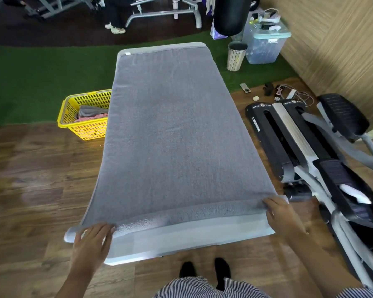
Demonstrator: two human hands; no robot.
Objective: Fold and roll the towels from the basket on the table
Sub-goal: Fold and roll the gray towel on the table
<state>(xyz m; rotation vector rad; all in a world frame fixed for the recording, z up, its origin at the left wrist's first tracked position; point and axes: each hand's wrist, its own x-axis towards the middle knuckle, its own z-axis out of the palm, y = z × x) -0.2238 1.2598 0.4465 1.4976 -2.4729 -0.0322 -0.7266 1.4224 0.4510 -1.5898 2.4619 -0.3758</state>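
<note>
The head camera looked down on a long, narrow table with a pale grey top. A grey towel lay spread flat along almost its whole length, from the far end to a line close to the near edge. A small white label showed at the towel's far left corner.

The left hand rested on the near left corner of the towel, fingers spread and almost straight, pressing the cloth down and not closed around it. The right hand lay at the near right corner, its fingers bent over the towel's edge; whether they pinched the cloth or only pressed on it, I could not tell.

A yellow plastic basket stood on the floor just beside the table's left side, with grey and pink cloths inside. On the right of the table stood a black and grey exercise machine. Farther away were a striped bin and a clear storage box near the wooden wall.
</note>
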